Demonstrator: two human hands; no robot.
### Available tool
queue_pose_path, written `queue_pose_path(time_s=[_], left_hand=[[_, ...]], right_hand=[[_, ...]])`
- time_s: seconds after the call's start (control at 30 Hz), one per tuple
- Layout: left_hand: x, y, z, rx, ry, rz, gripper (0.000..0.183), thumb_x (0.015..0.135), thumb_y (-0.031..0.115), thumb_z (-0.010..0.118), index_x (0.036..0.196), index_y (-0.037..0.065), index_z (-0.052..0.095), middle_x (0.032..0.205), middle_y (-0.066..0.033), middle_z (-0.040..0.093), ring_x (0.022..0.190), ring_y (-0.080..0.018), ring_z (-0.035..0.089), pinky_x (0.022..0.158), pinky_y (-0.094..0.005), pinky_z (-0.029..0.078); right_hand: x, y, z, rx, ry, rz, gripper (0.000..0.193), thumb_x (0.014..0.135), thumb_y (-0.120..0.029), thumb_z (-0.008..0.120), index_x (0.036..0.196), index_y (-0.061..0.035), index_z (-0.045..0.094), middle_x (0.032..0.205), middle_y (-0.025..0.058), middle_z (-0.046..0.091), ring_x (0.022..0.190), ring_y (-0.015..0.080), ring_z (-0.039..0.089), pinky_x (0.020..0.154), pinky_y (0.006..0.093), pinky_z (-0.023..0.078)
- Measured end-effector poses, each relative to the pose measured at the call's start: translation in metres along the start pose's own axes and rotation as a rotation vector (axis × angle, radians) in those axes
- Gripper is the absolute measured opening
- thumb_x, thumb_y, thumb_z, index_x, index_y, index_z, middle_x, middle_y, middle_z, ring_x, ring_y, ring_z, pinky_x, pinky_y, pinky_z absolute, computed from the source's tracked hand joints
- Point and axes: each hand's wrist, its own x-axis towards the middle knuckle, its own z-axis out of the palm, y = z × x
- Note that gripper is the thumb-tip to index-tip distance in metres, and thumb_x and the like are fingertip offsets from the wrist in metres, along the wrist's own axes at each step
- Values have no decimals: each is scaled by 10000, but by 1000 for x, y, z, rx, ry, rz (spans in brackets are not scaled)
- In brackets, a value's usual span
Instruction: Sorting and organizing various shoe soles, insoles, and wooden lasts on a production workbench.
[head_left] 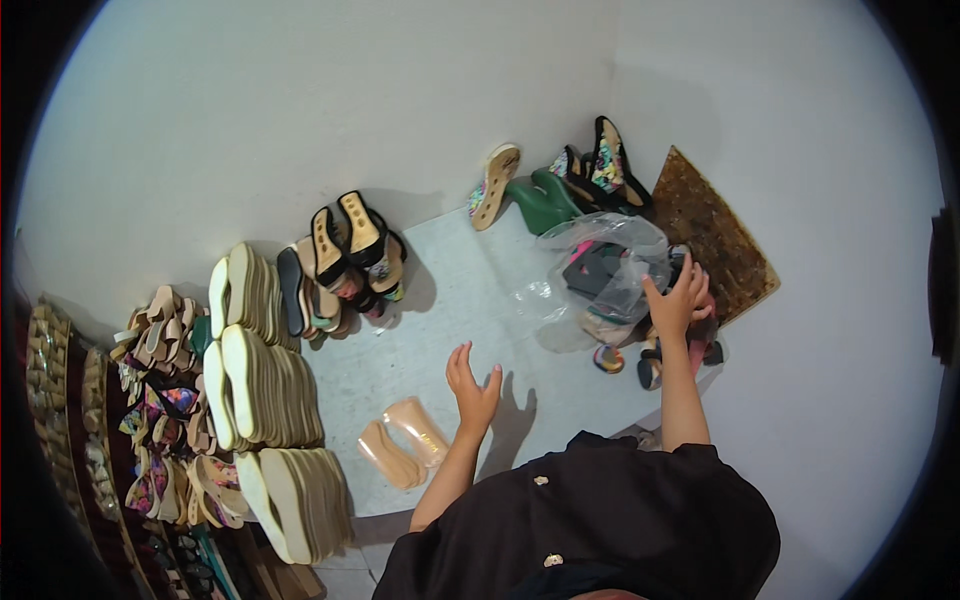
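My left hand (473,388) hovers over the pale tabletop (420,330), its fingers apart and nothing in it. Close to it lies a pair of beige insoles (392,455) in clear wrapping. At the right, my right hand (680,303) is at the edge of a clear plastic bag (628,240), thumb and fingers spread. Dark pieces (598,268) with touches of pink show through the bag. Several small dark and coloured shoe parts (650,368) lie under and beside my right hand; my hand partly hides them.
Stacks of cream soles (265,385) line the table's left edge, with black-strapped sandals (355,240) behind. Along the back wall are a single wedge sole (494,188), green shoe forms (545,203) and floral wedges (608,165). A brown board (715,235) leans at the right. Shelves of sandals (165,420) stand far left.
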Motion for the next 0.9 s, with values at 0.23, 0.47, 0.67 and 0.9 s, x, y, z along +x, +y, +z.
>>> queue_pose_path(time_s=[0.23, 0.47, 0.67, 0.9], left_hand=[[73, 68, 81, -152, 150, 39, 751, 787, 192, 649, 1380, 4, 229, 1368, -242, 284, 1280, -382, 269, 1062, -438, 204], [163, 81, 132, -479, 7, -177, 854, 849, 387, 595, 1432, 6, 100, 1438, -248, 218, 1338, -336, 233, 1081, -380, 185], [168, 123, 178, -198, -624, 196, 796, 829, 498, 558, 1431, 101, 220, 1456, -164, 259, 1364, -314, 192, 1072, -502, 130], [96, 103, 217, 365, -769, 312, 588, 852, 504, 478, 1379, 271, 359, 1449, -104, 289, 1351, -365, 193, 956, -722, 86]], right_hand=[[41, 35, 5, -27, -292, -275, 914, 615, -300, 711, 1410, -230, 266, 1447, 134, 227, 1358, 355, 132, 984, 664, 64], [42, 63, 17, 71, -572, -485, 634, 630, -245, 683, 1232, -143, 514, 1487, 56, 219, 1373, 359, 96, 943, 716, 57], [31, 81, 23, 134, -720, -721, 423, 685, -225, 593, 1106, -191, 616, 1463, 36, 278, 1360, 389, 122, 926, 745, 38], [53, 73, 14, 296, -640, -747, 197, 657, -202, 623, 845, -167, 670, 1189, 24, 528, 1293, 349, 274, 976, 656, -3]])
